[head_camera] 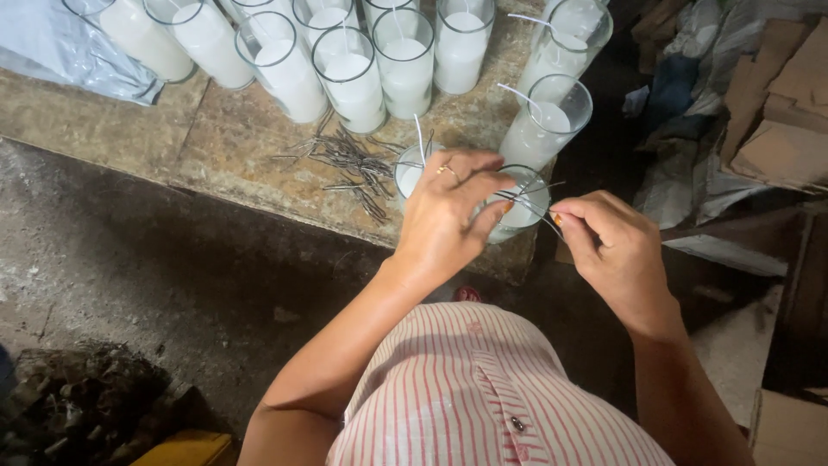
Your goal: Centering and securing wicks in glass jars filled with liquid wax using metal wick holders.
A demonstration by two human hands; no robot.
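Note:
My left hand [448, 211] wraps around a glass candle jar [522, 207] filled with white wax at the near edge of a worn wooden board [233, 147]. My right hand [608, 237] pinches a thin metal wire [539, 210] that lies across the jar's rim. A second jar [407, 173] with an upright white wick stands just left of it, partly hidden by my left hand. A loose pile of thin metal wires [354, 168] lies on the board to the left of the jars.
Several tall glass jars of white wax [345, 73] stand in rows at the back of the board; two more [548, 121] sit at right with wicks sticking out. Cardboard pieces [776, 112] lie at right, a dark floor [129, 259] below.

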